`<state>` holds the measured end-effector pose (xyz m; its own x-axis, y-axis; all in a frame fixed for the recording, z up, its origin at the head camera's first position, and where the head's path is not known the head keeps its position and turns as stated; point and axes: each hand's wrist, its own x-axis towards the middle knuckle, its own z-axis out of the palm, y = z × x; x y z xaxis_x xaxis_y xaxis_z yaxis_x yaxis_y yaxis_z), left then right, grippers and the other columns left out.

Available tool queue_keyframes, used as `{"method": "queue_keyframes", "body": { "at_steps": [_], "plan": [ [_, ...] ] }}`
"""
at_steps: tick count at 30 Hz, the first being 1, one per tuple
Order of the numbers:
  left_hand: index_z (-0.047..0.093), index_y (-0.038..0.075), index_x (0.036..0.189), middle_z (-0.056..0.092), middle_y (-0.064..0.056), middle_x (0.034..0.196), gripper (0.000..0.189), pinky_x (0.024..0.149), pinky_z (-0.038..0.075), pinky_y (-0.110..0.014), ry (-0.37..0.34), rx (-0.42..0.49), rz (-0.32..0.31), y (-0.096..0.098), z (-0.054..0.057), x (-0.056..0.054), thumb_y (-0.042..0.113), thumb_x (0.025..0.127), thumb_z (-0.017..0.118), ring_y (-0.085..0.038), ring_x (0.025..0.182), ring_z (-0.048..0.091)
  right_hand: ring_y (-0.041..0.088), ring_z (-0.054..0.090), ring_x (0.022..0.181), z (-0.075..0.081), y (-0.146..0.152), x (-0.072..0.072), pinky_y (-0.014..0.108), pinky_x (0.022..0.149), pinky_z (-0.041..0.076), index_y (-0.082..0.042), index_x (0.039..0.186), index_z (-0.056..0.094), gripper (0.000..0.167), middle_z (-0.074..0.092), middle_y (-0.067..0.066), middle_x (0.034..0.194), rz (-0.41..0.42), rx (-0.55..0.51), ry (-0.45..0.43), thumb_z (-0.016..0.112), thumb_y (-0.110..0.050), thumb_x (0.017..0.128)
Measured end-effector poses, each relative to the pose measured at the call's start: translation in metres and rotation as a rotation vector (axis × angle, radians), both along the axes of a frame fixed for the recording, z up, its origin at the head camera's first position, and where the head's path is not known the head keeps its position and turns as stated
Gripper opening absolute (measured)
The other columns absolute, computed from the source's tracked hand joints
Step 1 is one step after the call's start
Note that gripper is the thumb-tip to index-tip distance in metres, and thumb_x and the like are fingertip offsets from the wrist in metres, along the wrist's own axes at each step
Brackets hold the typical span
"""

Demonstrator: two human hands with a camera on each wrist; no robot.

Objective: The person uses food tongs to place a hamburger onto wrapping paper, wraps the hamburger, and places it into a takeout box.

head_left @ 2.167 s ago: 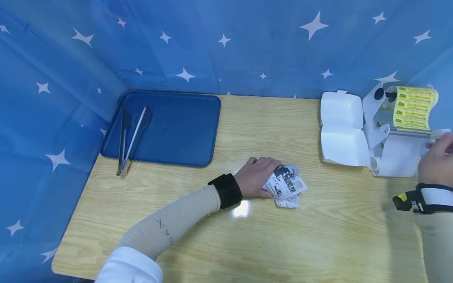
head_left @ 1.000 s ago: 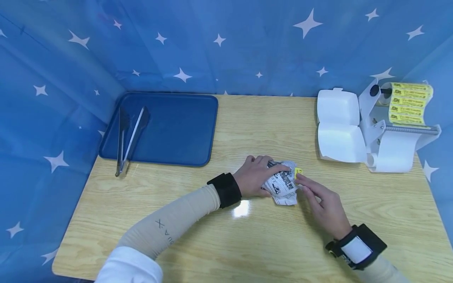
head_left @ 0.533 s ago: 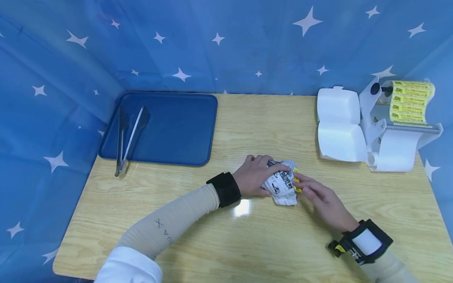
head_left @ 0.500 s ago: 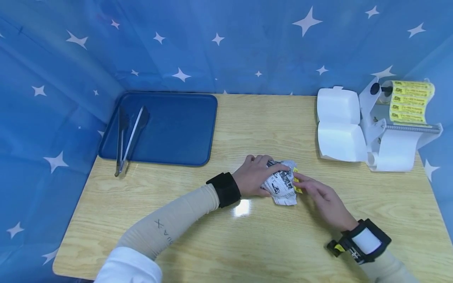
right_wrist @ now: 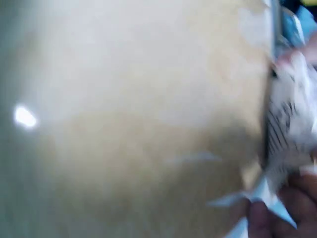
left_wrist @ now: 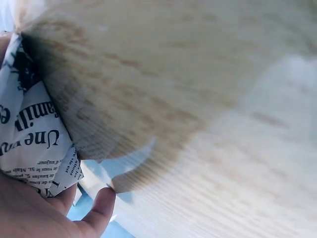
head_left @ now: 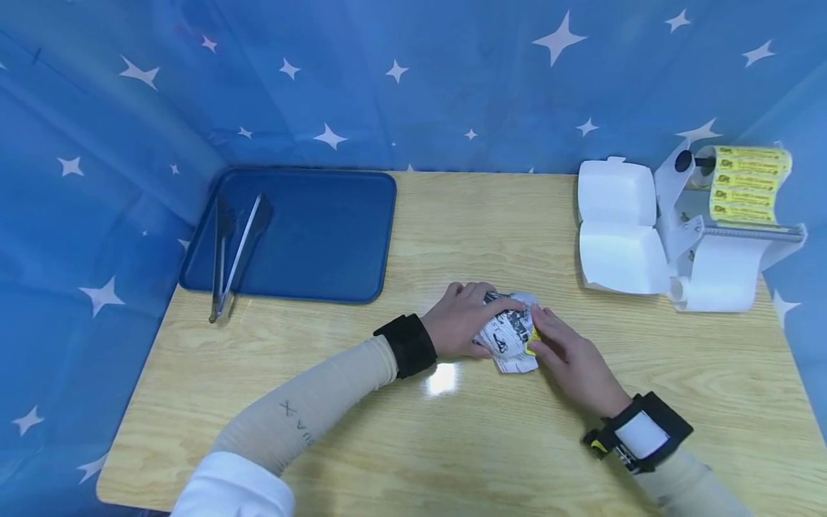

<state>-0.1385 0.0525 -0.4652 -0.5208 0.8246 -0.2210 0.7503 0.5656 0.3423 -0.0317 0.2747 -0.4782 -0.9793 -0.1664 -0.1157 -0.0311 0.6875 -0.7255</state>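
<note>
A package wrapped in newsprint-patterned paper [head_left: 507, 337] rests on the table near its middle. My left hand [head_left: 455, 323] grips it from the left, with the thumb low and one finger across the top. At the right end, my right hand [head_left: 575, 362] holds a small yellow label [head_left: 532, 342] against the paper, mostly hidden by its fingertips. The left wrist view shows folded printed paper [left_wrist: 34, 134] beside the left hand's fingers [left_wrist: 101, 206]. Blurred in the right wrist view, the package [right_wrist: 285, 119] sits above the right hand [right_wrist: 287, 213].
Metal tongs [head_left: 240, 251] lie across a blue tray [head_left: 323, 237] at the back left. An opened white clamshell box [head_left: 620, 230] stands at the back right, beside a white label dispenser [head_left: 723, 273] with a roll of yellow labels [head_left: 746, 183]. A starry blue curtain [head_left: 420, 108] borders the table.
My right hand came from the dispenser to the package with a yellow label and has now moved left, bringing the label onto the paper's right end. The left hand has kept its grip.
</note>
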Motion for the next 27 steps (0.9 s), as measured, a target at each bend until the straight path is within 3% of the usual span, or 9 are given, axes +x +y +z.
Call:
{"method": "queue_keyframes", "body": {
  "at_steps": [5,10,17,21,23,27],
  "plan": [
    [0.025,0.033,0.16,0.041,-0.008,0.15,0.097,0.111,0.033,-0.046,0.002,0.014,0.009,-0.001,0.001,0.001,0.051,0.084,0.081,-0.023,0.134,0.041,0.043,0.036,0.145,0.007,0.003,-0.005,0.061,0.113,0.032,-0.003,0.151,0.044,0.061,0.042,0.019,0.155,0.007,-0.006,-0.015,0.068,-0.025,0.099],
    [0.023,0.015,0.161,0.043,-0.007,0.149,0.108,0.112,0.034,-0.045,0.033,0.01,0.011,-0.001,0.0,0.002,0.053,0.08,0.084,-0.021,0.138,0.039,0.044,0.057,0.126,0.003,-0.004,-0.007,0.059,0.103,0.045,0.002,0.137,0.058,0.056,0.059,0.022,0.137,-0.033,0.089,0.137,0.079,-0.017,0.089],
    [0.027,0.012,0.157,0.045,-0.007,0.146,0.108,0.111,0.035,-0.044,0.043,0.026,0.021,-0.004,-0.005,-0.001,0.054,0.076,0.086,-0.021,0.136,0.041,0.047,0.054,0.128,0.023,-0.003,-0.018,0.061,0.105,0.042,0.002,0.138,0.058,0.064,0.057,0.026,0.139,0.048,0.146,0.017,0.083,-0.024,0.086],
    [0.028,0.012,0.157,0.045,-0.008,0.146,0.107,0.11,0.035,-0.044,0.022,0.033,0.018,-0.003,-0.001,0.0,0.053,0.077,0.086,-0.022,0.135,0.041,0.042,0.067,0.111,0.021,-0.01,-0.022,0.056,0.092,0.053,0.001,0.127,0.068,0.057,0.068,0.023,0.123,0.013,0.236,0.104,0.088,-0.025,0.08],
    [0.028,0.012,0.157,0.045,-0.008,0.146,0.105,0.111,0.034,-0.044,0.01,0.036,0.02,-0.003,-0.002,0.0,0.052,0.078,0.085,-0.022,0.135,0.041,0.04,0.069,0.107,0.022,-0.01,-0.023,0.054,0.088,0.055,0.0,0.126,0.069,0.057,0.07,0.021,0.12,0.014,0.255,0.103,0.088,-0.027,0.079],
    [0.028,0.014,0.157,0.044,-0.007,0.148,0.105,0.113,0.033,-0.045,-0.008,0.037,0.029,-0.003,-0.004,-0.001,0.051,0.078,0.086,-0.021,0.137,0.04,0.041,0.064,0.116,0.029,0.001,-0.024,0.055,0.091,0.054,0.0,0.134,0.063,0.061,0.064,0.021,0.131,0.063,0.168,-0.01,0.086,-0.025,0.082]
  ]
}}
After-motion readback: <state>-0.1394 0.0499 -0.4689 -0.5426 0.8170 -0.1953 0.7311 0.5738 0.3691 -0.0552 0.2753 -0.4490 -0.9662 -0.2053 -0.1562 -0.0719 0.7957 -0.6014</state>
